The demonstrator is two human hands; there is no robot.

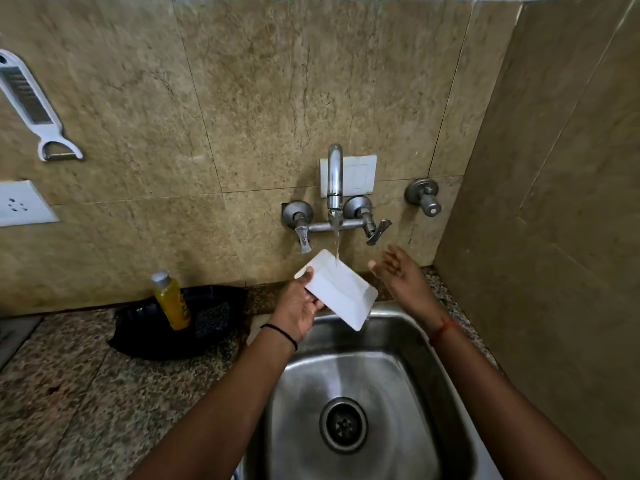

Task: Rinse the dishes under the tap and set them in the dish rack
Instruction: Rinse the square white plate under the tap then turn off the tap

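A white grater-peeler is hung on the mottled stone wall at far left, and a yellow bottle and dark scrub pad are kept in a black tray on the speckled granite counter. A flat white rectangular dish, tilted with its long axis running from upper left to lower right, is gripped at its left edge by the left hand above the steel sink, under the stream from the chrome tap. The right hand is held just beside it, fingers spread, nothing grasped.

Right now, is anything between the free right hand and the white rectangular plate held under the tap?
Nothing visible. The right hand is open beside the white rectangular plate, which the left hand grips by its edge under the running steel tap. Only open air over the steel sink separates them.
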